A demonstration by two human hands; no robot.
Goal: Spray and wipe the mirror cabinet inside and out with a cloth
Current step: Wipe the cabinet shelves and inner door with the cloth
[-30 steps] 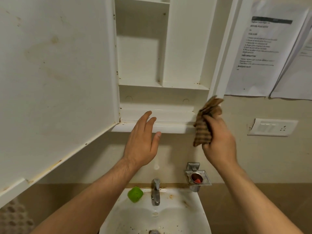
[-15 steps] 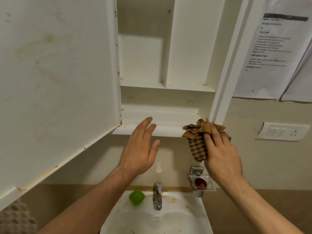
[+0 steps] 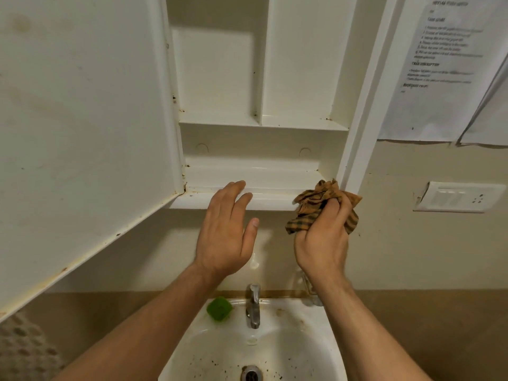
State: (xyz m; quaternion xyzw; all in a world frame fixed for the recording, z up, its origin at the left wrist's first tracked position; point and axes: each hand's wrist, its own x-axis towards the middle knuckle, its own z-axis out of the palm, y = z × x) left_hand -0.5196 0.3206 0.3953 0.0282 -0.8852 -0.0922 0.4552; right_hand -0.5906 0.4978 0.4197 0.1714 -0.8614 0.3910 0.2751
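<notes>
1. The right hand (image 3: 323, 237) keeps a clenched grip on a crumpled brown checked cloth (image 3: 316, 202), held at the right end of the cabinet (image 3: 214, 78) bottom ledge.
2. The left hand (image 3: 224, 232) has its grip released, fingers straight, holding nothing. Its fingertips overlap the ledge front; contact cannot be told.
3. The white cabinet's stained door (image 3: 82, 105) stands swung out to the left, with rust specks at the shelf corners.
4. Below sit a speckled white sink (image 3: 316, 325), a metal tap (image 3: 254, 306) and a green scrubber (image 3: 219, 308). Printed sheets (image 3: 439, 64) and a switch plate (image 3: 453, 196) are on the beige wall.

Two bare arms in shot.
Left hand (image 3: 222, 232) and right hand (image 3: 321, 243) bare, forearms bare to the frame's bottom edge, short nail showing on the left thumb.
</notes>
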